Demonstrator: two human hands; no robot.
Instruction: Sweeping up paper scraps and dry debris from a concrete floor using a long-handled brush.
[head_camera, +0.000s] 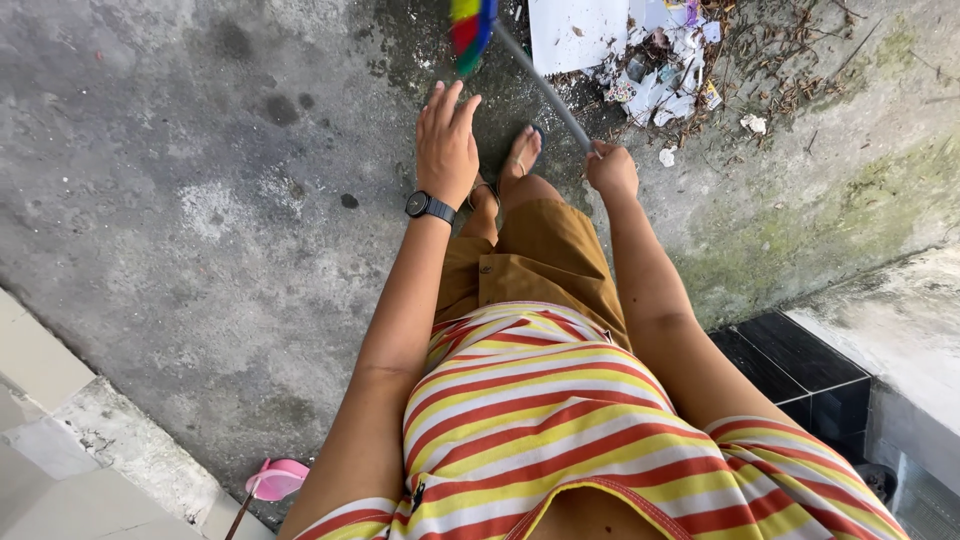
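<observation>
**Broom in right hand at debris heap; left hand free**

The concrete floor (180, 200), grey, stained and mossy toward the right, filled most of the view. One person stood on it, seen from above, in a red, yellow and white striped shirt (540, 420) and brown shorts (545, 250). At the near right lay one block of black tiles (800, 370).

One heap of litter (670, 70) sat at the far side, right of centre: torn paper, wrappers and dry twigs, with one white sheet (575, 30) at its left edge. No container held any of it; the heap lay loose on the concrete.

One broom was in use. Its grey handle (545, 85) ran from the right hand (612, 172) up and leftward to the multicoloured bristle head (470, 30) at the far edge, just left of the heap. The right hand was clenched around the lower end of the handle.

The left hand (445, 145) hung released, fingers spread, grasping nothing, well left of the handle. One black wristwatch (428, 207) sat on that wrist. Two sandalled feet (510, 165) showed between the hands.

One pink dustpan (277, 480) lay at the near left.
</observation>
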